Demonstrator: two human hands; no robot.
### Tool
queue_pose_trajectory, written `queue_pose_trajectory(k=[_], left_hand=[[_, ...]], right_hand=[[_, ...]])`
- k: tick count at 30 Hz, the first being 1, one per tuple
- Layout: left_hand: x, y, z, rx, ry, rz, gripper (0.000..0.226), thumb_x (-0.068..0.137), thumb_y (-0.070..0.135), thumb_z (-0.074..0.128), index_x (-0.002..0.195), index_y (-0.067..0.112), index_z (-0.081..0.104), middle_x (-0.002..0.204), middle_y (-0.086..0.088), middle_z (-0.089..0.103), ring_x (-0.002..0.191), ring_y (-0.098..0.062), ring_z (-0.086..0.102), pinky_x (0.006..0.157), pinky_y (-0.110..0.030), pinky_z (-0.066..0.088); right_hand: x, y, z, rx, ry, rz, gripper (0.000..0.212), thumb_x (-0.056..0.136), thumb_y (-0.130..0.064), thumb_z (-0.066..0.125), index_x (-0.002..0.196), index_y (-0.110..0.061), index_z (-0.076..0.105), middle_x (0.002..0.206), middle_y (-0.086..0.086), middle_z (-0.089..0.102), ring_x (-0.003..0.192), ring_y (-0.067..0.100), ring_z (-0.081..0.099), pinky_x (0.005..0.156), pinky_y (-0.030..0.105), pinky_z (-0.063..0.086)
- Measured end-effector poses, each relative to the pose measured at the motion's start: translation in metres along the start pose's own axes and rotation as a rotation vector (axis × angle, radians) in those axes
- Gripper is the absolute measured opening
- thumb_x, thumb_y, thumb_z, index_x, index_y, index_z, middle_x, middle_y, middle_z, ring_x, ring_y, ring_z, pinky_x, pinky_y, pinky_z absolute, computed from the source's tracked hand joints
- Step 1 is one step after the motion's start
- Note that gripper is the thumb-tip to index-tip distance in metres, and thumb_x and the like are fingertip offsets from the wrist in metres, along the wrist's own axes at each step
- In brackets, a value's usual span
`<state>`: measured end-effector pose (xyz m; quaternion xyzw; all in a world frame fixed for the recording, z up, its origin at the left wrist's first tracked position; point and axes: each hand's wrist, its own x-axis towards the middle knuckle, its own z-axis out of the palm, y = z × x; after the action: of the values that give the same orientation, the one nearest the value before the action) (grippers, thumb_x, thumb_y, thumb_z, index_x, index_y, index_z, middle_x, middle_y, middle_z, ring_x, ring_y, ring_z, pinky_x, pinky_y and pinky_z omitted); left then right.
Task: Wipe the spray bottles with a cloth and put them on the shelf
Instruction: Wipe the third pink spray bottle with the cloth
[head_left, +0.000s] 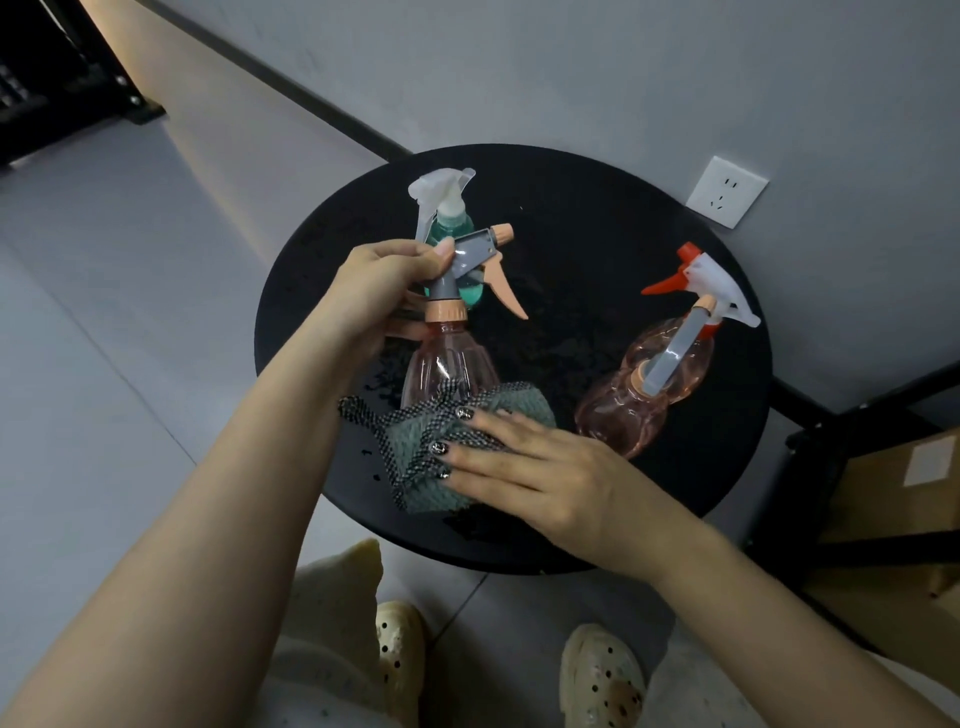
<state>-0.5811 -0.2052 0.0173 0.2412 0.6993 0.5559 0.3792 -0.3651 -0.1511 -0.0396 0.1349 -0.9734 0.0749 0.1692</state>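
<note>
My left hand (376, 296) grips the grey and peach spray head of a clear pink spray bottle (449, 358), holding it upright over the round black table (571, 234). My right hand (540, 475) presses a grey-green cloth (426, 441) with a checked edge against the bottle's base. Behind this bottle stands a teal bottle (454, 223) with a white trigger, partly hidden. To the right stand a second pink bottle (623, 415) with a grey head and another one (696, 353) with a white and red trigger (696, 280).
Water drops lie on the tabletop. A black shelf frame (831, 467) with cardboard boxes (893, 488) stands at the right. A wall socket (726, 191) sits on the wall behind. Another dark rack (57, 78) is at the top left. My feet in light clogs are below.
</note>
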Motion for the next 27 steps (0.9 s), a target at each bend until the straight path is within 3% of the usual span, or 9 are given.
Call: queue_pose_trajectory(k=[3, 7, 12, 17, 22, 27], left_hand=[[0.001, -0.001, 0.003, 0.023, -0.014, 0.004, 0.02, 0.089, 0.03, 0.059, 0.077, 0.015, 0.064, 0.075, -0.004, 0.065, 0.064, -0.018, 0.061, 0.063, -0.033, 0.055], [0.001, -0.003, 0.009, 0.02, -0.029, -0.016, 0.022, 0.087, 0.032, 0.061, 0.075, 0.014, 0.063, 0.072, -0.005, 0.063, 0.057, -0.016, 0.059, 0.05, -0.021, 0.05], [-0.001, -0.006, 0.014, -0.051, -0.04, 0.001, 0.023, 0.087, 0.028, 0.062, 0.081, 0.006, 0.064, 0.076, -0.011, 0.062, 0.064, -0.019, 0.059, 0.06, -0.023, 0.051], [0.0, -0.002, 0.008, -0.056, 0.006, -0.015, 0.021, 0.087, 0.028, 0.063, 0.074, 0.011, 0.063, 0.072, -0.008, 0.062, 0.057, -0.017, 0.06, 0.053, -0.024, 0.051], [0.001, 0.001, 0.006, -0.056, -0.003, -0.01, 0.02, 0.088, 0.029, 0.06, 0.075, 0.013, 0.06, 0.075, -0.005, 0.064, 0.059, -0.015, 0.063, 0.052, -0.026, 0.054], [0.002, 0.001, 0.009, -0.028, -0.02, -0.015, 0.021, 0.087, 0.031, 0.061, 0.075, 0.015, 0.062, 0.077, -0.005, 0.062, 0.06, -0.015, 0.061, 0.047, -0.022, 0.049]], right_hand=[[-0.001, 0.005, 0.004, -0.016, 0.008, 0.009, 0.044, 0.091, 0.0, 0.056, 0.133, -0.013, 0.05, 0.14, 0.002, 0.049, 0.134, 0.026, 0.037, 0.11, 0.036, 0.033], [0.011, 0.014, 0.0, 0.085, 0.069, 0.175, 0.041, 0.093, -0.008, 0.054, 0.134, -0.011, 0.05, 0.141, 0.004, 0.047, 0.136, 0.025, 0.035, 0.099, 0.038, 0.046], [0.02, 0.019, -0.007, 0.264, 0.132, 0.398, 0.042, 0.097, -0.02, 0.041, 0.138, -0.011, 0.043, 0.146, -0.001, 0.036, 0.14, 0.015, 0.026, 0.112, 0.024, 0.027], [0.009, 0.011, -0.005, 0.175, 0.071, 0.195, 0.043, 0.089, 0.001, 0.059, 0.131, -0.007, 0.052, 0.14, 0.007, 0.048, 0.136, 0.027, 0.035, 0.102, 0.042, 0.044], [-0.002, 0.003, -0.003, 0.081, 0.008, 0.041, 0.041, 0.087, 0.006, 0.061, 0.125, -0.007, 0.058, 0.135, 0.006, 0.054, 0.132, 0.029, 0.042, 0.102, 0.042, 0.044], [0.0, 0.007, -0.006, 0.097, 0.052, 0.089, 0.046, 0.085, 0.009, 0.06, 0.128, -0.007, 0.056, 0.137, 0.006, 0.051, 0.134, 0.026, 0.039, 0.101, 0.04, 0.045]])
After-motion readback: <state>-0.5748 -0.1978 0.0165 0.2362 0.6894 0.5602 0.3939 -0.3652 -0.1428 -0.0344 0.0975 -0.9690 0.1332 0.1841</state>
